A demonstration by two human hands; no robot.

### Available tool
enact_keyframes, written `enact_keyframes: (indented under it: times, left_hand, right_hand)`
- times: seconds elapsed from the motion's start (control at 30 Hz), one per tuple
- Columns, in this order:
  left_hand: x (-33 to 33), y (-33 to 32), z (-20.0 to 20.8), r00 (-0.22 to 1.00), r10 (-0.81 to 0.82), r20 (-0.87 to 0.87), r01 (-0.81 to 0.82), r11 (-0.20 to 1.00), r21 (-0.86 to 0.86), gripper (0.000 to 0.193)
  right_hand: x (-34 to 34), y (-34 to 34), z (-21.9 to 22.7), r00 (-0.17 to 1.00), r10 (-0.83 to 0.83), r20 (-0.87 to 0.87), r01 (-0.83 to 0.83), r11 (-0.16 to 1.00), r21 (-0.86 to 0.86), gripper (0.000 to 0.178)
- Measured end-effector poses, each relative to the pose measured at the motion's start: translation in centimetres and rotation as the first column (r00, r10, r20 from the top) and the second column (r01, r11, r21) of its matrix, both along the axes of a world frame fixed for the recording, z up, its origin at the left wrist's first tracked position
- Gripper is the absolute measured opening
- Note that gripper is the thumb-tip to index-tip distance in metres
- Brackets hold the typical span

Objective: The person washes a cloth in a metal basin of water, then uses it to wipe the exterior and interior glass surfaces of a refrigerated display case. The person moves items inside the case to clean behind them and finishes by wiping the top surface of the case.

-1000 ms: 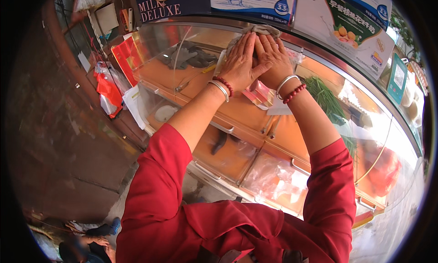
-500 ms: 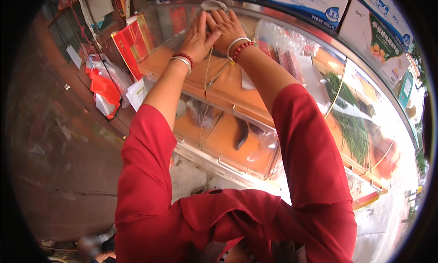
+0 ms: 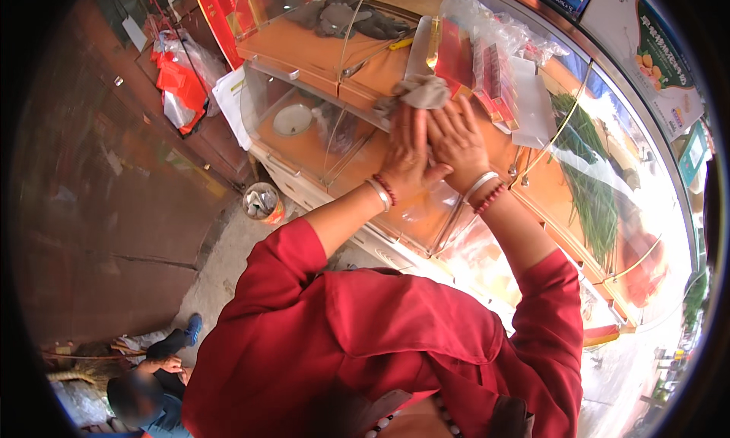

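Observation:
A crumpled grey-beige cloth (image 3: 423, 93) lies against the glass front of a display cabinet (image 3: 315, 195). My left hand (image 3: 407, 158) presses flat just below the cloth, fingers straight and tips at its edge. Beside it, my right hand (image 3: 460, 143) is spread flat, its fingertips also at the cloth. The thumbs almost meet, and neither hand curls around anything. Behind the glass, close to my fingers, stand red and gold boxes (image 3: 496, 84). A yellow-handled tool (image 3: 400, 43) lies on the orange shelf near a dark grey bundle (image 3: 357, 17).
Long green stalks (image 3: 589, 183) lie inside the cabinet on the right. A white plate (image 3: 293, 120) sits on a lower shelf. Cartons (image 3: 654, 58) stand on top. At left are a hanging red-and-clear bag (image 3: 181, 84), a small bucket (image 3: 262, 203) and another person (image 3: 144, 396).
Both hands have come down and to the right across the glass, nearer my body, with the cloth moving along. My elbows are more bent, and the bucket and the other person now show.

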State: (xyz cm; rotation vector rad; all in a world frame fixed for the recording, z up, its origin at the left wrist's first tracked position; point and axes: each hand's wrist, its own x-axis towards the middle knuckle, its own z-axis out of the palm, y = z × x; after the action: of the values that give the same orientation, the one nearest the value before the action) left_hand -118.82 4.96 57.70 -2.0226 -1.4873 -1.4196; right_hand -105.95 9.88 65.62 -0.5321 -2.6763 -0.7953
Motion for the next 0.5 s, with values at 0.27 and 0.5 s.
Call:
enact_keyframes:
  times: [0.27,0.5]
  left_hand:
    - [4.0,-2.3,0.6,0.955,-0.279,-0.097,0.27,0.958,-0.097,0.091]
    - [-3.5,0.6,3.1,0.976,-0.157,0.15,0.151,0.987,0.053,0.081]
  right_hand:
    - [6.9,-5.1,-1.8,0.945,-0.228,-0.235,0.173,0.957,-0.234,0.052]
    - [-2.7,-1.7,3.2,0.965,0.076,-0.25,-0.135,0.965,-0.225,0.058]
